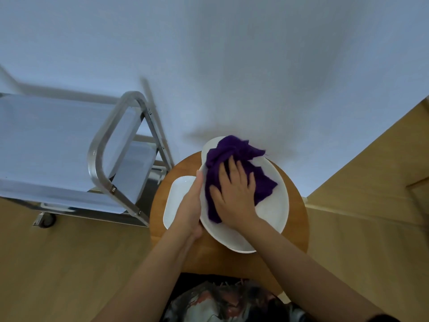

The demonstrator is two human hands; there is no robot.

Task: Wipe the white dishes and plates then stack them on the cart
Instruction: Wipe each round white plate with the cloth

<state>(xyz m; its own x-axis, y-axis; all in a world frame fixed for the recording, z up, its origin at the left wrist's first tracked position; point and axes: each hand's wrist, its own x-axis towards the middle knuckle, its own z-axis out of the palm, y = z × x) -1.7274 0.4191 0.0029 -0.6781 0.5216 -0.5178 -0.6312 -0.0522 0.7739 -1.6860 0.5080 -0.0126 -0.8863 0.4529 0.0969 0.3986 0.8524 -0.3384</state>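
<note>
A steel cart [69,145] is seen to the left, its top shelf bare where shown and its far end cut off by the frame; beside it a round wooden worktop [294,219] carries two white dishes; the large oval plate [271,212] is tilted up on its left edge, its long axis running away from the person, with a smaller white dish [176,201] lying flat just to its left, nearer the cart; the plate's left rim is steadied by the left hand [192,205], whose grip is hidden behind the rim and cannot be told; a purple cloth [232,156] is pressed onto the plate under the flat, spread right hand [234,194]; wiping is judged under way, stacking not yet begun.
</note>
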